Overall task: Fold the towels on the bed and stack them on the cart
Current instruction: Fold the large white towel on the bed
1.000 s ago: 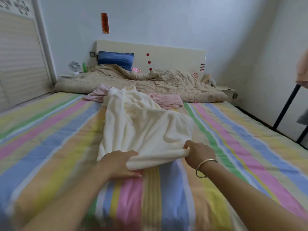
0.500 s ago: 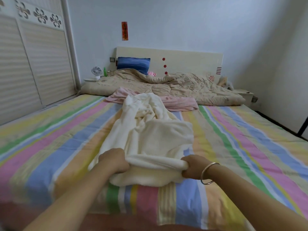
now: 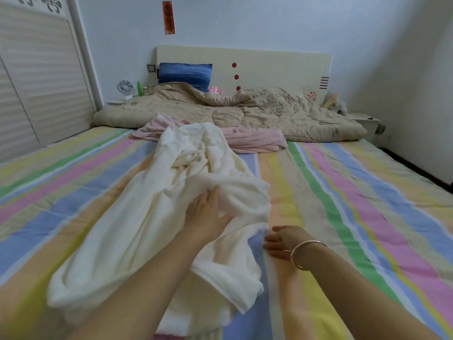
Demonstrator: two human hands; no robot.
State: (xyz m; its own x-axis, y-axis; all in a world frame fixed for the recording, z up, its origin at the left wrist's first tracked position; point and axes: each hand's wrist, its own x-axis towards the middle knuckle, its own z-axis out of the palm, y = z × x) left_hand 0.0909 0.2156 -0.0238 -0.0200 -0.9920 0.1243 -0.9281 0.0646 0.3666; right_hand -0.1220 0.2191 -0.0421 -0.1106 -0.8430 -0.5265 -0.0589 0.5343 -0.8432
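Observation:
A large cream towel (image 3: 157, 212) lies crumpled lengthwise down the middle of the striped bed (image 3: 355, 197), its near end bunched close to me. My left hand (image 3: 204, 212) rests flat on the towel's middle with the fingers straight. My right hand (image 3: 284, 241), with a gold bangle on the wrist, lies on the sheet just beside the towel's right edge, fingers extended toward it and holding nothing. A pink towel (image 3: 247, 138) lies crumpled behind the cream one. The cart is out of view.
A beige quilt (image 3: 257, 111) is heaped at the head of the bed with a blue pillow (image 3: 185, 73) against the headboard. A small fan (image 3: 125, 88) stands at the far left. Sliding wardrobe doors (image 3: 36, 77) line the left side.
Both hands have let go of the towel's near edge. The towel now lies closer to me, my left hand has moved up onto its middle, and my right hand has come off beside it.

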